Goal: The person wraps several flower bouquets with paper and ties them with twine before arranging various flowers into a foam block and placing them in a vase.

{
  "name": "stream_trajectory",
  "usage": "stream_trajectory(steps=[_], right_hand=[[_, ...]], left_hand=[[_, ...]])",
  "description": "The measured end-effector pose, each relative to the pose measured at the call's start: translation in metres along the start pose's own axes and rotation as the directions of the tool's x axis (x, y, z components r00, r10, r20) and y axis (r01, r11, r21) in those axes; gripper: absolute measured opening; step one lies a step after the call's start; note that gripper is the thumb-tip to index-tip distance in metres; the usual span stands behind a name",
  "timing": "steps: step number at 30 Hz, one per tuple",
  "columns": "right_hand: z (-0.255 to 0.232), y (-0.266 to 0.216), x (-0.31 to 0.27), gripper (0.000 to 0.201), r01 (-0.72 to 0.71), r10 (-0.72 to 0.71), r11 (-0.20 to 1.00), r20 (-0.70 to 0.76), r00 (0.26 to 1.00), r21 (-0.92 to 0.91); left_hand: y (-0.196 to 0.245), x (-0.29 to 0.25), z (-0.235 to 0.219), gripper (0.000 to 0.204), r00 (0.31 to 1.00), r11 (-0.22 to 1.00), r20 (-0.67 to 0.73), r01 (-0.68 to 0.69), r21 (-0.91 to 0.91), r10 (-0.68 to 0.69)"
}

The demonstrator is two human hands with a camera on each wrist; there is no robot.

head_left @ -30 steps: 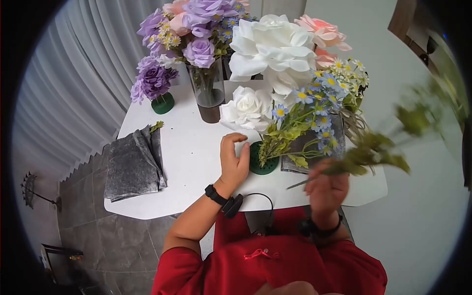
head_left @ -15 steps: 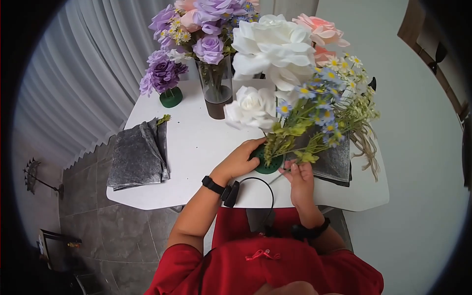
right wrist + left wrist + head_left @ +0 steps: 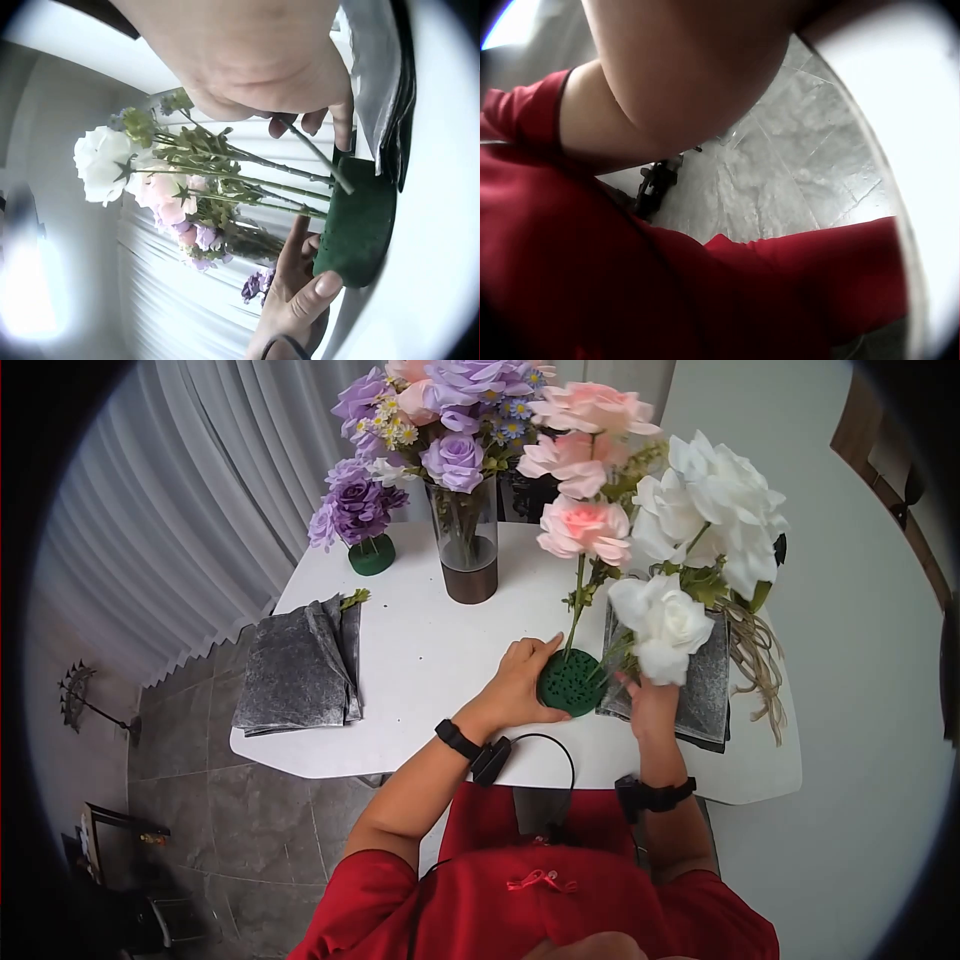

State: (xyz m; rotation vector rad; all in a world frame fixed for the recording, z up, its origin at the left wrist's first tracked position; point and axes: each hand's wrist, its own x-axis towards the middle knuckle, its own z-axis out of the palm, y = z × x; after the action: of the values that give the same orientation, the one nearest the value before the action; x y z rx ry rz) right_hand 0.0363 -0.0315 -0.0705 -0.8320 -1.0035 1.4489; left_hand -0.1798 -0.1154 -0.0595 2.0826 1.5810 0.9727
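The round green base [image 3: 572, 682] lies between the two hands, directly against the fingers of the left hand [image 3: 515, 685], which are bent around its side; the thumb presses the rim nearest to the person, and so the base is gripped. The right hand [image 3: 655, 705] is just beside the base on the other side, and its curled fingers pinch a thin green stem [image 3: 319, 154]. The cut end of this stem comes out below these fingers and overlaps the base in the right wrist view; whether it touches, I cannot tell. Pink roses [image 3: 585, 530] stand in the base, rising beyond the left fingertips, and white roses [image 3: 665, 628] are above and just beyond the right fingers; which bloom belongs to the pinched stem is not clear. Partly behind the right hand there is a grey stack [image 3: 708, 685], with brown cords [image 3: 760, 660] farther outward from those fingers. Well apart from the left fingers, on their outer side, lies a grey folded pile [image 3: 295, 670], and a vase [image 3: 470, 580] with purple and pink flowers stands farther beyond them.
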Motion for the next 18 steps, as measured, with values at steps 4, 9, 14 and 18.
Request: stream_trajectory(steps=[4, 9, 14, 18], right_hand=[[-0.008, -0.021, -0.025, 0.02, 0.11, -0.101, 0.99, -0.104, 0.989, 0.085], [-0.019, -0.026, -0.058, 0.018, 0.523, -0.523, 0.852, -0.041, 0.852, 0.002], [0.005, -0.023, -0.056, 0.019, 0.642, -0.614, 0.75, 0.194, 0.765, -0.156], [0.017, -0.019, -0.054, 0.02, 0.615, -0.584, 0.772, 0.203, 0.786, -0.161]], left_hand=[[-0.013, 0.004, 0.014, 0.109, 0.994, 0.99, -0.094, -0.07, -0.122, 0.059], [-0.018, 0.01, 0.023, 0.108, 0.994, 0.977, -0.034, -0.112, -0.183, 0.107], [-0.003, 0.007, 0.021, 0.109, 0.998, 0.996, -0.043, 0.052, -0.077, -0.055], [-0.02, 0.008, 0.027, 0.108, 0.985, 0.988, -0.113, -0.139, -0.061, 0.132]])
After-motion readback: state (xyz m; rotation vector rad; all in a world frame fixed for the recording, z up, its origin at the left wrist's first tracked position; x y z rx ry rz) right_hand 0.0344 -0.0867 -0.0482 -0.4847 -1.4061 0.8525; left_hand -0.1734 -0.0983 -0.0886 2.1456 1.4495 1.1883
